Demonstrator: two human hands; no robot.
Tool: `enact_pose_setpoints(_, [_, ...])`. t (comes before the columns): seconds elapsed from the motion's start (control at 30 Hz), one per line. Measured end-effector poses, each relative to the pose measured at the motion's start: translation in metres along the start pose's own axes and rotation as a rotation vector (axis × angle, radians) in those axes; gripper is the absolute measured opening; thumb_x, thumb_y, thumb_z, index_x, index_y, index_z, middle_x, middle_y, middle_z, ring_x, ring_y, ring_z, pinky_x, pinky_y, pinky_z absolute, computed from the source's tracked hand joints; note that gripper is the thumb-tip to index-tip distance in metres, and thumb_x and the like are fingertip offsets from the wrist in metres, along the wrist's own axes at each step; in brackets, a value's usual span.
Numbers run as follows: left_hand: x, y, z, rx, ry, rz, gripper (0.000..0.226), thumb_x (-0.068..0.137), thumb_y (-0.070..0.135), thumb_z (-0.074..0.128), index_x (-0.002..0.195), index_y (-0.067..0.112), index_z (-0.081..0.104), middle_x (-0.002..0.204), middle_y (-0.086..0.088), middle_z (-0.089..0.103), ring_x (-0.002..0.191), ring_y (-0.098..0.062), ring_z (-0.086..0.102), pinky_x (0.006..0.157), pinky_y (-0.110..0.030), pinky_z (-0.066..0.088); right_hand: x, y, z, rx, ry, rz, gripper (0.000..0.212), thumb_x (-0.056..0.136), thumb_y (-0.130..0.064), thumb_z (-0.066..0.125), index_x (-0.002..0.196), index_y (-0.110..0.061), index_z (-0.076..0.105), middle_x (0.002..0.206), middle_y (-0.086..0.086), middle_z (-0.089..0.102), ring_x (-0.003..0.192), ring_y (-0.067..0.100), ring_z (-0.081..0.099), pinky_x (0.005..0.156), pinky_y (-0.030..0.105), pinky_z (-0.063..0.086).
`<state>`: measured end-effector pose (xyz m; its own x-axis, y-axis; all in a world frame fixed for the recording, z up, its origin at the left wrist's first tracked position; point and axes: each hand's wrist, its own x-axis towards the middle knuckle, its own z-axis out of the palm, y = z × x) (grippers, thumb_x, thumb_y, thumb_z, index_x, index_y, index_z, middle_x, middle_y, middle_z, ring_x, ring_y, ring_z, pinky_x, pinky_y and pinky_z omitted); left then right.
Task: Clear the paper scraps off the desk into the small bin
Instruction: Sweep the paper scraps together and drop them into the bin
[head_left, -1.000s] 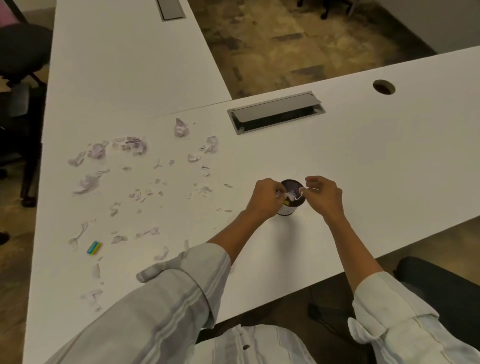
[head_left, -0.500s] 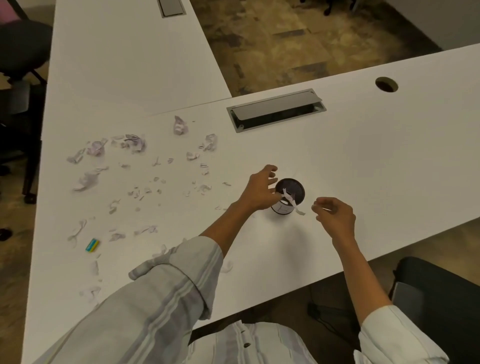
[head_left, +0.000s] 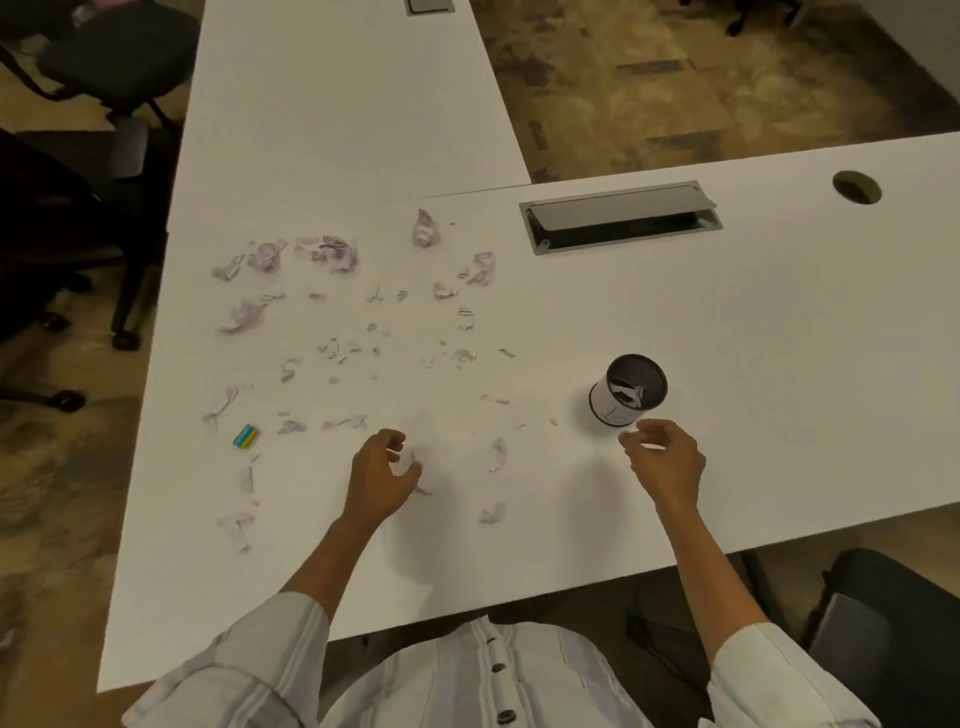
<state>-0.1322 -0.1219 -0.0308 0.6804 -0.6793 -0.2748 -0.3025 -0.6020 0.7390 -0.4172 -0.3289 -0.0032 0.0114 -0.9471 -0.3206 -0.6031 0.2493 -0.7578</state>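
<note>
The small bin (head_left: 609, 402), a white cup with a dark rim, stands upright on the white desk (head_left: 727, 338) with paper strips inside. Several paper scraps (head_left: 327, 252) lie scattered over the desk's left half, some crumpled, some tiny. My left hand (head_left: 382, 475) hovers low over the desk beside a thin scrap (head_left: 415, 460), fingers loosely curled and holding nothing. My right hand (head_left: 662, 457) floats just in front of the bin, fingers loosely curled and holding nothing. Two more scraps (head_left: 496, 454) lie between my hands.
A small green and yellow eraser (head_left: 245, 435) lies among the scraps at the left. A grey cable tray with its flap up (head_left: 621, 215) and a round cable hole (head_left: 856, 187) sit at the back. Black office chairs (head_left: 119, 57) stand off the desk's left side.
Both hands have left the bin's mouth, where they dropped a strip. My left hand swung left and toward me to the near scraps. My right hand drew back in front of the bin.
</note>
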Motion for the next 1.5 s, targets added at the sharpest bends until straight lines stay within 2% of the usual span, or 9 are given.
enact_pose_setpoints(0.1, [-0.021,-0.033,-0.02,0.134,0.068,-0.06,0.061,0.067,0.03,0.082,0.117,0.009,0.054,0.116,-0.008,0.056,0.111,-0.026,0.051,0.087,-0.033,0.044,-0.032,0.007,0.03,-0.186,-0.251,-0.086,0.031,0.075,-0.028,0.081,0.099,-0.018,0.063,0.082,-0.005,0.066,0.068,0.001,0.062,0.072,0.026,0.055])
enact_pose_setpoints(0.23, [-0.048,-0.061,-0.03,0.269,0.101,-0.134,0.08,0.064,0.044,0.082,0.126,0.009,0.047,0.128,-0.012,0.046,0.123,-0.031,0.039,0.096,-0.045,0.044,-0.07,0.033,0.078,-0.412,-0.572,-0.067,0.061,0.061,-0.043,0.087,0.106,-0.019,0.055,0.089,-0.001,0.064,0.078,0.014,0.061,0.066,0.02,0.044])
enact_pose_setpoints(0.4, [-0.069,-0.093,-0.042,0.392,0.144,-0.23,0.087,0.062,0.048,0.081,0.13,0.011,0.043,0.137,-0.015,0.039,0.127,-0.035,0.032,0.1,-0.052,0.039,-0.091,0.031,0.121,-0.376,-0.521,-0.108,0.079,0.055,-0.036,0.092,0.118,-0.014,0.05,0.099,0.004,0.059,0.086,0.02,0.062,0.073,0.025,0.048])
enact_pose_setpoints(0.63, [-0.071,-0.129,-0.076,0.405,0.206,-0.447,0.12,0.052,0.056,0.084,0.144,0.013,0.021,0.152,-0.022,0.012,0.137,-0.043,0.011,0.109,-0.058,0.021,-0.069,-0.007,0.161,-0.211,-0.456,-0.285,0.066,0.066,-0.015,0.087,0.121,-0.012,0.051,0.111,0.009,0.058,0.07,0.005,0.06,0.06,0.0,0.041])
enact_pose_setpoints(0.77, [-0.061,-0.144,-0.093,0.402,0.132,-0.548,0.134,0.05,0.064,0.081,0.149,0.022,0.0,0.156,-0.02,-0.009,0.143,-0.042,-0.007,0.114,-0.058,0.007,-0.058,-0.019,0.159,-0.222,-0.335,-0.481,0.065,0.071,-0.026,0.083,0.125,-0.016,0.049,0.125,0.002,0.051,0.099,0.016,0.059,0.082,0.022,0.048])
enact_pose_setpoints(0.9, [-0.049,-0.141,-0.092,0.329,0.045,-0.537,0.138,0.052,0.064,0.079,0.148,0.023,-0.011,0.155,-0.015,-0.024,0.142,-0.037,-0.02,0.115,-0.054,-0.002,-0.045,-0.004,0.155,-0.453,-0.332,-0.412,0.1,0.075,-0.054,0.073,0.148,-0.009,0.022,0.158,0.009,0.016,0.146,0.025,0.014,0.114,0.041,0.025])
enact_pose_setpoints(1.1, [-0.042,-0.117,-0.059,0.265,-0.035,-0.412,0.123,0.07,0.041,0.078,0.147,0.01,-0.013,0.156,-0.015,-0.021,0.143,-0.031,-0.021,0.118,-0.046,0.005,-0.083,0.007,0.191,-0.635,-0.502,-0.486,0.115,0.08,-0.075,0.044,0.151,-0.005,-0.011,0.16,0.015,-0.013,0.148,0.026,-0.014,0.118,0.055,-0.003])
enact_pose_setpoints(1.3, [-0.045,-0.093,-0.037,0.227,-0.122,-0.211,0.115,0.076,0.026,0.073,0.145,0.018,-0.018,0.155,-0.008,-0.026,0.145,-0.025,-0.018,0.118,-0.044,0.018,-0.117,-0.008,0.242,-0.834,-0.579,-0.689,0.112,0.079,-0.083,0.023,0.15,-0.006,-0.016,0.158,0.013,-0.021,0.146,0.027,-0.022,0.113,0.057,-0.014])
enact_pose_setpoints(1.5, [-0.033,-0.111,-0.067,0.363,0.009,-0.097,0.114,0.069,0.025,0.076,0.149,0.015,-0.004,0.157,-0.013,-0.018,0.144,-0.03,-0.019,0.117,-0.051,0.004,-0.122,-0.017,0.266,-0.916,-0.724,-0.968,0.097,0.087,-0.066,0.034,0.15,-0.013,-0.018,0.158,0.015,-0.021,0.146,0.028,-0.02,0.115,0.063,-0.001])
